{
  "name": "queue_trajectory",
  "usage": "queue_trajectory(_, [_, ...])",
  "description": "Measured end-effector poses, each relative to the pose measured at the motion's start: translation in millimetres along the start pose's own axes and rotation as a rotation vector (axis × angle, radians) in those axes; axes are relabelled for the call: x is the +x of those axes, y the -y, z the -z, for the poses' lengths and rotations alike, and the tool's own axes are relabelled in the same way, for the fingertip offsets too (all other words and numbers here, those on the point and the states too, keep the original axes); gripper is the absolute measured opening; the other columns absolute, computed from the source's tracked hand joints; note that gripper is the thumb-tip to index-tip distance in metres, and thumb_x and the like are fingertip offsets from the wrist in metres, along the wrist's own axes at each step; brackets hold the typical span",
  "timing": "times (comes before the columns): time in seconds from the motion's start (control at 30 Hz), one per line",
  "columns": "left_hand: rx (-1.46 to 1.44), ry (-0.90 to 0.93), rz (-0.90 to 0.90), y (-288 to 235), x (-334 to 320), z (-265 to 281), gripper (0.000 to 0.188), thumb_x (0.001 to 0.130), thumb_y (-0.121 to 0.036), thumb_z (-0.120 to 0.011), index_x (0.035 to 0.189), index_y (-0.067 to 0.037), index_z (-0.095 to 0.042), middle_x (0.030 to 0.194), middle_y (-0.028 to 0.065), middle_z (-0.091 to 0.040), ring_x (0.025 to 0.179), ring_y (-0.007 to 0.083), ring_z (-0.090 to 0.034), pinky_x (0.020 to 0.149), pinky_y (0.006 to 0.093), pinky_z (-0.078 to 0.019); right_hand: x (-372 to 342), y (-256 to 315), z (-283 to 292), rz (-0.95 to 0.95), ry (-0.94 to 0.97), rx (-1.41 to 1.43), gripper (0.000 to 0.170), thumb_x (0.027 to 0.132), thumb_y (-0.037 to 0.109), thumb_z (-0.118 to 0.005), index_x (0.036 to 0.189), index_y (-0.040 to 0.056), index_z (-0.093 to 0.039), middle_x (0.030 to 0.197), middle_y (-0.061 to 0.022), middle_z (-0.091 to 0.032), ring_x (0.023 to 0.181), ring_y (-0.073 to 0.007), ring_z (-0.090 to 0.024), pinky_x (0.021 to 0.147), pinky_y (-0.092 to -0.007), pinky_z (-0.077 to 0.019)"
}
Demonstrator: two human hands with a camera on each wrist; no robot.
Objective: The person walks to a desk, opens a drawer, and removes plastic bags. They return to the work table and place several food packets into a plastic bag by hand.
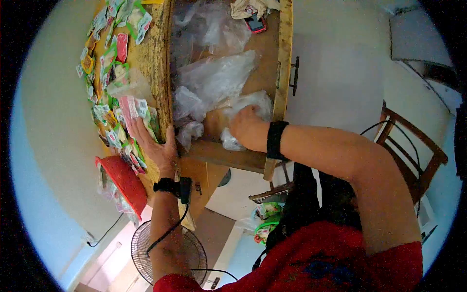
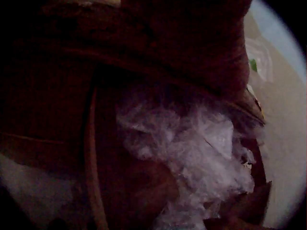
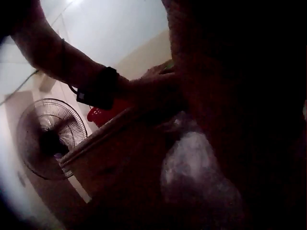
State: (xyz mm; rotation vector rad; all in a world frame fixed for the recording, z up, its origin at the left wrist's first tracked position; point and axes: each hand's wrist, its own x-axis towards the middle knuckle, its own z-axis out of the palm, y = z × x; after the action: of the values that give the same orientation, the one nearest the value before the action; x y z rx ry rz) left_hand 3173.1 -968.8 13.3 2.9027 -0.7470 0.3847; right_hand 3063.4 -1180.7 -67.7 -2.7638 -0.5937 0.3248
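Observation:
In the head view my left hand [image 1: 158, 148] lies with fingers stretched over a pink-and-green packet [image 1: 130, 113] on the wooden tabletop. Its thumb is at the table's front edge, above the pulled-out drawer. My right hand [image 1: 249, 129] reaches into that drawer [image 1: 220, 155], fingers curled into a crumpled clear plastic bag [image 1: 260, 103]. More clear plastic bags [image 1: 214, 80] lie loosely heaped beside it. The left wrist view shows the crumpled plastic [image 2: 206, 143] from close by, in dim light. Most of the right wrist view is dark, with some plastic [image 3: 192, 167] low down.
Many small packets [image 1: 108, 61] cover the tabletop, with a red basket [image 1: 127, 187] at its near end. A red-edged phone [image 1: 255, 23] and a cloth lie at the drawer's far end. A fan [image 1: 141, 248] stands beside the table; a wooden chair [image 1: 413, 160] is to the right.

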Motion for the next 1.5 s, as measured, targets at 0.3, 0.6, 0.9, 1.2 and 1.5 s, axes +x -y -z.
queue_trajectory(0.3, [0.023, 0.033, -0.011, 4, -5, -6, 0.078, 0.077, -0.023, -0.070, 0.140, 0.000, -0.029, 0.145, 0.0225, -0.027, 0.137, 0.0368, -0.021, 0.111, 0.0459, -0.0161, 7, -10, 22, 0.359, -0.659, 0.324, 0.014, 0.076, 0.012, -0.053, 0.071, 0.0075, -0.066, 0.091, -0.0075, -0.065, 0.106, -0.0242, -0.050, 0.101, -0.0490, -0.0311])
queue_trajectory(0.6, [0.022, 0.068, 0.028, 7, -6, -6, 0.080, 0.078, -0.027, -0.069, 0.141, -0.001, -0.027, 0.146, 0.0219, -0.026, 0.138, 0.0355, -0.020, 0.112, 0.0468, -0.0126, 134, 11, -7, 0.120, -0.112, 0.102, 0.019, 0.081, 0.020, -0.056, 0.089, 0.0141, -0.072, 0.091, -0.0047, -0.067, 0.101, -0.0290, -0.054, 0.095, -0.0580, -0.0334])
queue_trajectory(0.9, [0.038, 0.049, 0.008, 7, -5, -4, 0.082, 0.075, -0.026, -0.072, 0.140, 0.000, -0.029, 0.146, 0.0219, -0.027, 0.137, 0.0367, -0.021, 0.111, 0.0471, -0.0157, 88, -20, -2, 0.061, -0.207, 0.140, 0.019, 0.076, 0.017, -0.059, 0.088, 0.0078, -0.070, 0.101, -0.0124, -0.064, 0.107, -0.0339, -0.052, 0.082, -0.0620, -0.0440])
queue_trajectory(1.2, [0.030, 0.039, 0.018, 3, 0, 2, 0.079, 0.073, -0.024, -0.072, 0.137, 0.000, -0.032, 0.143, 0.0238, -0.030, 0.134, 0.0406, -0.025, 0.110, 0.0481, -0.0207, -9, -1, 57, 0.332, -0.494, 0.194, 0.021, 0.077, 0.013, -0.052, 0.084, 0.0005, -0.068, 0.093, -0.0225, -0.063, 0.092, -0.0371, -0.060, 0.093, -0.0608, -0.0329])
queue_trajectory(1.5, [-0.049, -0.024, 0.017, 5, 3, 7, 0.082, 0.068, -0.023, -0.074, 0.137, -0.003, -0.035, 0.143, 0.0221, -0.031, 0.133, 0.0411, -0.026, 0.109, 0.0488, -0.0212, 33, -25, 48, 0.149, -0.390, 0.644, 0.015, 0.074, -0.004, -0.054, 0.088, -0.0068, -0.049, 0.083, -0.0206, -0.056, 0.086, -0.0353, -0.059, 0.069, -0.0447, -0.0472])
